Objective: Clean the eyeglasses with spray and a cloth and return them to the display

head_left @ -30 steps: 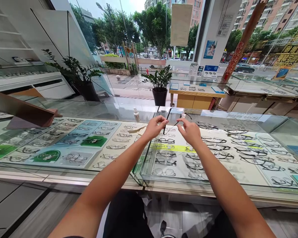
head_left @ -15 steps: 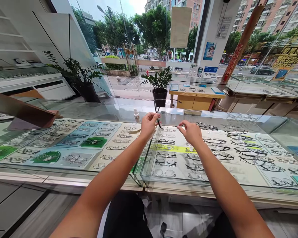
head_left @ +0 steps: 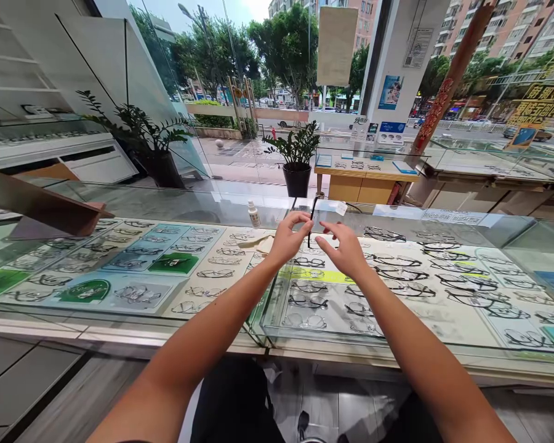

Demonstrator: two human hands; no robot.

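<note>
My left hand point(head_left: 289, 239) pinches a pair of black-framed glasses point(head_left: 312, 216) above the glass display counter point(head_left: 221, 206), with a small white tag point(head_left: 341, 208) hanging off the frame. My right hand point(head_left: 344, 247) is close beside it, fingers curled and reaching toward the frame, just short of touching it as far as I can see. Both hands hover over the seam between two glass cases filled with rows of spectacles point(head_left: 309, 301).
A small white bottle point(head_left: 253, 215) and a beige cloth point(head_left: 258, 242) lie on the counter left of my hands. A wooden stand point(head_left: 41, 206) sits at the far left. Potted plants point(head_left: 298, 160) stand behind the counter by the shop windows.
The glasses were held between both hands, then the right hand let go and the left turned the frame. Now the right hand has moved back in close to the frame.
</note>
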